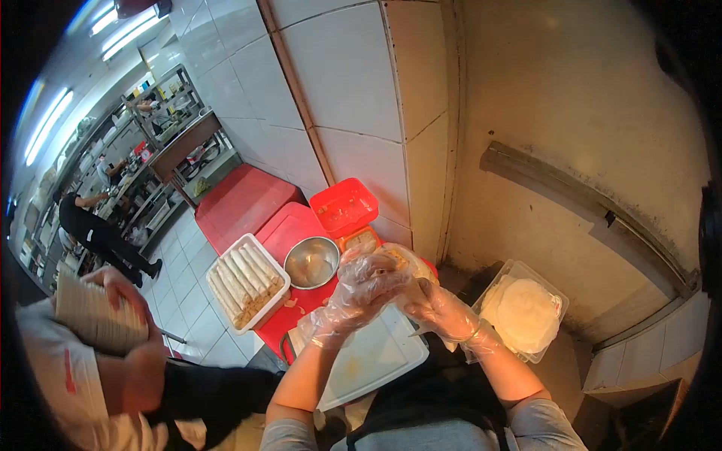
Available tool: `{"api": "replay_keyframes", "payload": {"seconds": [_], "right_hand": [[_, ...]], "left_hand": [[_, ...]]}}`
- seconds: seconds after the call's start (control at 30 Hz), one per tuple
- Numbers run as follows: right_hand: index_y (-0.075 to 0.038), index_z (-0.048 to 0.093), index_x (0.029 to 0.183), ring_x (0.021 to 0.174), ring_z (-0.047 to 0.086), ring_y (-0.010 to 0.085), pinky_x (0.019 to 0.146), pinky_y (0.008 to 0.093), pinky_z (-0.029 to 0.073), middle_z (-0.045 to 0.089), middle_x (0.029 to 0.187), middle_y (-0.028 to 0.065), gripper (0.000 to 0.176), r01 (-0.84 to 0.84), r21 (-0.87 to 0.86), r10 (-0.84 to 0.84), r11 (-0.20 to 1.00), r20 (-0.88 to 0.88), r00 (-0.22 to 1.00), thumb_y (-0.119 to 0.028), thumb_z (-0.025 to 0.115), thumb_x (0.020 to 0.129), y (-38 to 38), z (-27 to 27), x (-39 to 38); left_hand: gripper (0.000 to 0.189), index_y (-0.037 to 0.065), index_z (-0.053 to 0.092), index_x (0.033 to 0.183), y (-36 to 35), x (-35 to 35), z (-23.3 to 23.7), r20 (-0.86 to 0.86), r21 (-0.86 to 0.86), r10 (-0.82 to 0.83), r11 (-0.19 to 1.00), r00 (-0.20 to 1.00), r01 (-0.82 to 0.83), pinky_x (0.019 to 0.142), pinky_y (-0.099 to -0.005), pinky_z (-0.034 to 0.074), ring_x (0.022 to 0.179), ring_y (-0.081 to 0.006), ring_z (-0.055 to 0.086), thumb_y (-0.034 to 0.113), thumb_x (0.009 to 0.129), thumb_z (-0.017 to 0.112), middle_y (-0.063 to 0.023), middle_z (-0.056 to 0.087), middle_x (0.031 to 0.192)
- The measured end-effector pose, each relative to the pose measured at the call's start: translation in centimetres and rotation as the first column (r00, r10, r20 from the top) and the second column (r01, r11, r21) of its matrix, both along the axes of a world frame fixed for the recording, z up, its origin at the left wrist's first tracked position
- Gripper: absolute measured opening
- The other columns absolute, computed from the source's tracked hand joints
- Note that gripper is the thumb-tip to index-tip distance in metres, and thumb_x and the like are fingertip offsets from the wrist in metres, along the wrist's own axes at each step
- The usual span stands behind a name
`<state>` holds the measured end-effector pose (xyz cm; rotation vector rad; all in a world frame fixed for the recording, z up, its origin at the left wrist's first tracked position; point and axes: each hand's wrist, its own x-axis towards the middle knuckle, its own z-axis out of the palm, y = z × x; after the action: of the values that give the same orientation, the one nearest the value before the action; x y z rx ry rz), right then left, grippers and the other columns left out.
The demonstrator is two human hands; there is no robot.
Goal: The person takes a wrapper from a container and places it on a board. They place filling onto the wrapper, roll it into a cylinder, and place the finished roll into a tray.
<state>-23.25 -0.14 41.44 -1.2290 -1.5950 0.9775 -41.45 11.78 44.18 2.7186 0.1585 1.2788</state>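
Note:
Both my hands wear clear plastic gloves and are raised close together over the work surface. My left hand [368,292] has its fingers curled inward, and what lies in them is hidden. My right hand [445,310] is closed beside it, with a thin pale sheet [412,298] showing at its fingers. Beneath them lies a white cutting board [376,359]. A steel bowl [312,262] stands left of my left hand. Farther left, a white tub [213,279] holds rows of pale rolls [244,274]. A clear container [562,304] of round, flat wrappers [520,314] is to the right.
A red plastic basket [344,207] stands against the tiled wall, near red lids [248,203]. At left, a co-worker [128,376] carries a stack of pale, round-edged items [94,312]. Another person [101,225] bends at the far shelves [177,143].

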Motion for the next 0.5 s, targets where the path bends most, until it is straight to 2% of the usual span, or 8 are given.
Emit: {"api": "replay_keyframes", "payload": {"seconds": [0.1, 0.17, 0.23, 0.27, 0.33, 0.43, 0.47, 0.5], "right_hand": [[0.001, 0.049, 0.132, 0.108, 0.055, 0.0243, 0.099, 0.0374, 0.042, 0.060, 0.118, 0.0140, 0.049, -0.055, 0.092, 0.056, 0.994, -0.007, 0.998, -0.033, 0.061, 0.098, 0.2, -0.9, 0.4], [0.000, 0.050, 0.131, 0.101, 0.054, 0.0190, 0.093, 0.0334, 0.044, 0.059, 0.115, 0.0097, 0.048, -0.092, 0.016, 0.093, 0.996, -0.091, 0.992, -0.033, 0.061, 0.098, -0.4, 0.0, 0.2], [-0.002, 0.051, 0.131, 0.094, 0.052, 0.0135, 0.086, 0.0288, 0.044, 0.059, 0.113, 0.0055, 0.045, -0.197, -0.094, 0.163, 0.976, -0.287, 0.944, -0.032, 0.061, 0.098, -0.5, -0.3, 0.5], [-0.003, 0.051, 0.131, 0.090, 0.051, 0.0107, 0.081, 0.0261, 0.044, 0.058, 0.112, 0.0035, 0.044, -0.291, -0.154, 0.199, 0.944, -0.439, 0.876, -0.030, 0.061, 0.098, -0.3, -1.7, 1.0], [-0.005, 0.051, 0.132, 0.083, 0.048, 0.0064, 0.074, 0.0217, 0.043, 0.058, 0.110, 0.0000, 0.042, -0.386, -0.165, 0.227, 0.908, -0.581, 0.781, -0.028, 0.060, 0.098, -0.5, -1.0, 0.8], [-0.006, 0.051, 0.133, 0.076, 0.045, 0.0038, 0.066, 0.0191, 0.040, 0.057, 0.105, -0.0031, 0.040, -0.430, -0.124, 0.278, 0.894, -0.599, 0.751, -0.027, 0.056, 0.100, -1.1, 0.5, 0.2], [-0.006, 0.051, 0.134, 0.075, 0.046, 0.0042, 0.066, 0.0198, 0.041, 0.058, 0.104, -0.0034, 0.040, -0.479, -0.143, 0.299, 0.866, -0.619, 0.726, -0.028, 0.054, 0.101, -1.2, 0.2, 0.4], [-0.006, 0.050, 0.134, 0.075, 0.046, 0.0044, 0.065, 0.0201, 0.041, 0.058, 0.104, -0.0036, 0.040, -0.493, -0.181, 0.286, 0.851, -0.628, 0.724, -0.029, 0.051, 0.102, -1.2, 0.0, 0.4]], "left_hand": [[0.030, 0.010, 0.067, 0.100, -0.3, -0.1, 0.4, -0.039, -0.028, -0.032, 0.999, 0.999, 0.031, 0.091, -0.0459, 0.043, 0.102, -0.0301, 0.059, 0.010, 0.073, 0.080, -0.0077, 0.060, 0.104], [0.029, 0.009, 0.066, 0.100, -0.5, -0.2, 0.4, -0.067, -0.071, -0.040, 0.997, 0.997, 0.035, 0.093, -0.0460, 0.043, 0.106, -0.0326, 0.057, 0.010, 0.074, 0.079, -0.0091, 0.059, 0.107], [0.028, 0.009, 0.066, 0.102, -0.8, -0.5, 0.0, -0.110, -0.120, -0.031, 0.993, 0.993, 0.018, 0.097, -0.0465, 0.042, 0.111, -0.0343, 0.056, 0.010, 0.076, 0.076, -0.0105, 0.058, 0.110], [0.027, 0.009, 0.066, 0.103, -0.7, -0.4, 0.1, -0.023, -0.266, -0.085, 0.961, 0.996, 0.076, 0.096, -0.0443, 0.043, 0.111, -0.0326, 0.056, 0.010, 0.078, 0.075, -0.0098, 0.058, 0.111], [0.027, 0.008, 0.066, 0.106, -0.6, -0.4, 0.3, 0.166, -0.521, -0.148, 0.826, 0.975, 0.214, 0.096, -0.0399, 0.044, 0.113, -0.0292, 0.056, 0.009, 0.080, 0.072, -0.0085, 0.059, 0.114], [0.027, 0.006, 0.067, 0.113, -0.1, -1.0, 2.5, 0.017, -0.882, -0.183, 0.461, 0.983, 0.101, 0.093, -0.0338, 0.047, 0.109, -0.0223, 0.059, 0.013, 0.088, 0.067, -0.0074, 0.063, 0.111], [0.026, 0.004, 0.067, 0.112, 0.5, -1.2, 0.6, 0.008, -0.897, -0.226, 0.428, 0.974, 0.107, 0.089, -0.0317, 0.048, 0.103, -0.0190, 0.060, 0.017, 0.090, 0.067, -0.0069, 0.065, 0.106], [0.026, 0.003, 0.068, 0.111, 0.3, -1.1, 0.7, 0.001, -0.912, -0.269, 0.396, 0.963, 0.111, 0.086, -0.0297, 0.049, 0.097, -0.0157, 0.062, 0.020, 0.092, 0.067, -0.0065, 0.068, 0.102]]}}
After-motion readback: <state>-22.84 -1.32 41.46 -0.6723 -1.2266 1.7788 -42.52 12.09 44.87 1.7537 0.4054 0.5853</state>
